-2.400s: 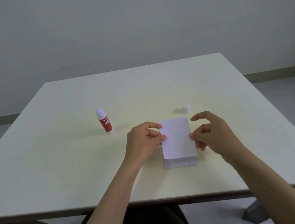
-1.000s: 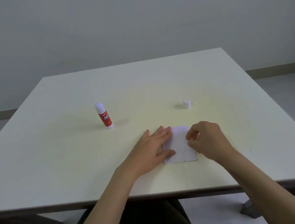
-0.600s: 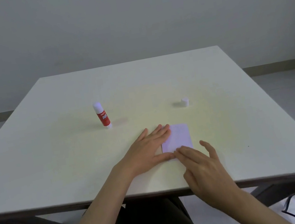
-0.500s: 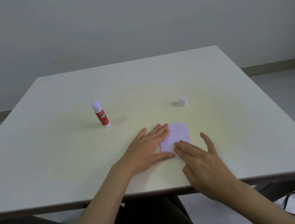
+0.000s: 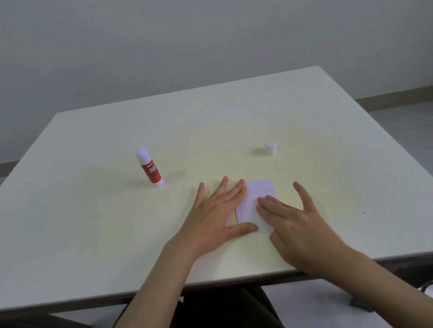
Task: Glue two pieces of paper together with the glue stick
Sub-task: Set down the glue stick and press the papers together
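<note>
Paper now flat on table, no longer held up. L hand splayed, pins its left edge; R hand fingers flat, together, pressing w/ thumb apart. Bond prob setting. Glue stick upright, uncapped, beyond L fingertips; cap beyond R.

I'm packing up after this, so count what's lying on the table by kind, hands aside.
Glue stick: 1
Loose cap: 1
Paper, pressed stack, layers not separable: 1
Total: 3

The pale surface carries an upright glue stick and a small white cap, well apart. Paper lies flat nearer, under both hands.
</note>
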`<state>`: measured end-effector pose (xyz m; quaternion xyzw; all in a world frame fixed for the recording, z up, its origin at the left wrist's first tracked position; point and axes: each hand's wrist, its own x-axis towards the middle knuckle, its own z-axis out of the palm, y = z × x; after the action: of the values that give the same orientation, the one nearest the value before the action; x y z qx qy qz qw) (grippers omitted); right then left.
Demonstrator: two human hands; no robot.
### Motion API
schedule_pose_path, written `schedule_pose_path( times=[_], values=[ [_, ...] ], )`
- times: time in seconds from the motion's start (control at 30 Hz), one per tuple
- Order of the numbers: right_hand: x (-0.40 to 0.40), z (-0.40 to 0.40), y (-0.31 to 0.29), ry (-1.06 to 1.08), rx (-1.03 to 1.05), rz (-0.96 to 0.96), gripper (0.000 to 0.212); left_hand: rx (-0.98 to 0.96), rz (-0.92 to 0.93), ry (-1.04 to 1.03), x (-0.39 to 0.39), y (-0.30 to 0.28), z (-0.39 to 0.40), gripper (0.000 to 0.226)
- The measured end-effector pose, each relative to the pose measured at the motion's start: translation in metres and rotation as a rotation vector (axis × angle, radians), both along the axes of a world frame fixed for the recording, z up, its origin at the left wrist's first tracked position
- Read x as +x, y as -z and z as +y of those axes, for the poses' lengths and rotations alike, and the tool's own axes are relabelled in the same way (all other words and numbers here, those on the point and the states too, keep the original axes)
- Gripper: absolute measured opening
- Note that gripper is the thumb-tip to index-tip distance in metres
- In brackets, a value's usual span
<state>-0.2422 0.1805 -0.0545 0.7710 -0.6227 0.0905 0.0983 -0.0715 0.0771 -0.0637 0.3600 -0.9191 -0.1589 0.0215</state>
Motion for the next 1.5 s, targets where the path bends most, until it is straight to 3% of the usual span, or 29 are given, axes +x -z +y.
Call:
schedule_pose_path(
  times=[0.17, 0.53, 0.87, 1.17, 1.27, 1.4, 1.5],
  values=[
    [0.002, 0.036, 0.006, -0.052, -0.029, -0.056, 0.05, 0.002, -0.006, -0.004, 0.001, 0.002, -0.002, 0.082],
    [-0.014, -0.038, 0.002, 0.068, 0.166, -0.004, 0.048, -0.033, -0.037, -0.006, 0.0, 0.005, -0.004, 0.085],
    [-0.003, 0.047, 0.004, 0.031, 0.029, -0.073, 0.051, -0.052, -0.047, 0.006, 0.002, 0.007, -0.007, 0.088],
    [-0.013, -0.011, -0.003, 0.112, 0.132, -0.059, 0.064, -0.052, -0.081, -0.001, 0.001, 0.006, -0.007, 0.096],
    [-0.009, -0.031, -0.002, 0.139, 0.169, -0.021, 0.055, -0.039, -0.068, -0.001, 0.001, 0.005, -0.007, 0.097],
    [0.005, -0.013, -0.008, 0.031, 0.112, -0.042, 0.061, -0.028, -0.05, -0.001, 0.002, 0.006, -0.007, 0.096],
    [0.012, 0.01, -0.005, -0.071, 0.031, -0.065, 0.046, -0.036, -0.054, 0.008, 0.002, 0.008, -0.009, 0.097]
  ],
)
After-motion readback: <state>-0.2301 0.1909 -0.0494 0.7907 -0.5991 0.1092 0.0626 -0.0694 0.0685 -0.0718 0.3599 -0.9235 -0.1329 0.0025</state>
